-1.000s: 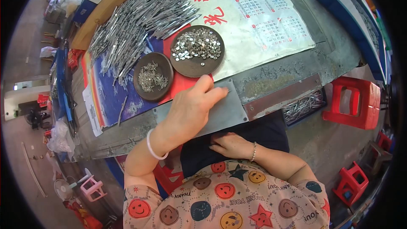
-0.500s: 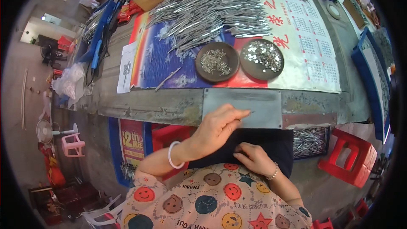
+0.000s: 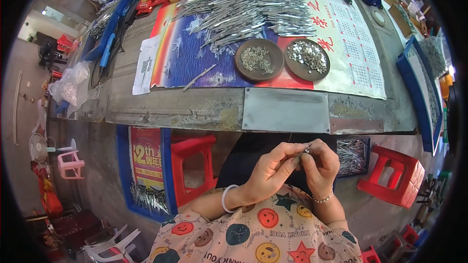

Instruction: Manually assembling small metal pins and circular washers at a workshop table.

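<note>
My left hand point(image 3: 267, 169), with a white bangle on its wrist, and my right hand point(image 3: 321, 166) meet above my lap, below the table's front edge. Both are closed in pinches, fingertips nearly touching. Between them shows a tiny shiny metal piece point(image 3: 306, 150), too small to name. On the table, a round brown dish point(image 3: 242, 72) holds small metal fittings; another brown dish point(image 3: 310, 76) beside it holds small silvery discs. Behind them lies a wide heap of thin metal strips point(image 3: 234, 14). A single thin strip point(image 3: 200, 77) lies apart, left of the dishes.
A metal plate point(image 3: 286, 109) is fixed at the table's front edge. Blue trays with metal parts stand below: one at left point(image 3: 168, 165), one at right point(image 3: 368, 156). Red stools point(image 3: 399, 175) flank my lap. Another blue tray point(image 3: 412, 92) leans at the table's right end.
My left hand has come down from the metal plate to my lap. My right hand has risen to meet it, and both now pinch around the tiny metal piece. The view has shifted slightly.
</note>
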{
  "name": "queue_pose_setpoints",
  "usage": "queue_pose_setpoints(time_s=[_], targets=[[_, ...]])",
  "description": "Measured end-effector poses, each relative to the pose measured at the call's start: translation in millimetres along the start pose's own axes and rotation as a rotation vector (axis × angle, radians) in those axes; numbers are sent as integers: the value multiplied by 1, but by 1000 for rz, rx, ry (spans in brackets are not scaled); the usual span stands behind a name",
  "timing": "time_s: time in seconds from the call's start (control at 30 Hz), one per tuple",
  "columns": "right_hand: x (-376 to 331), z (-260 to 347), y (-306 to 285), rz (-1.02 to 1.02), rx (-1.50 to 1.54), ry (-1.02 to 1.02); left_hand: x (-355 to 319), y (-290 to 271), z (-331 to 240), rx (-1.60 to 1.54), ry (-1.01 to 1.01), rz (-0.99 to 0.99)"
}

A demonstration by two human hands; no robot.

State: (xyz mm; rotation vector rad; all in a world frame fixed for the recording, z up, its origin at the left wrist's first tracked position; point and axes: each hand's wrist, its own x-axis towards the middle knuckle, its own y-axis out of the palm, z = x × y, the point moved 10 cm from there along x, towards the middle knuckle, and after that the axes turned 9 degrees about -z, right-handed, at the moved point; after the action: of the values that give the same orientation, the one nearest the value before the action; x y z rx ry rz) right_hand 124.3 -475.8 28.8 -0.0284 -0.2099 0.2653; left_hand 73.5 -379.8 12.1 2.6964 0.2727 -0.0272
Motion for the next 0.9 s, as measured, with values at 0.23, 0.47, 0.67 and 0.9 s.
queue_pose_setpoints(time_s=[0.23, 0.47, 0.67, 0.9], targets=[[9, 43, 18, -3, -174, -422, -15, 0, -5, -88, 197, -64], [-3, 39, 22, -98, -258, -571, -22, -6, -3, -53, 261, -134], [0, 7, 23, -62, -185, -183, -20, -13, 18, -169, 130, -171], [1, -5, 14, -186, 164, -14, -20, -16, 23, -246, 117, -141]])
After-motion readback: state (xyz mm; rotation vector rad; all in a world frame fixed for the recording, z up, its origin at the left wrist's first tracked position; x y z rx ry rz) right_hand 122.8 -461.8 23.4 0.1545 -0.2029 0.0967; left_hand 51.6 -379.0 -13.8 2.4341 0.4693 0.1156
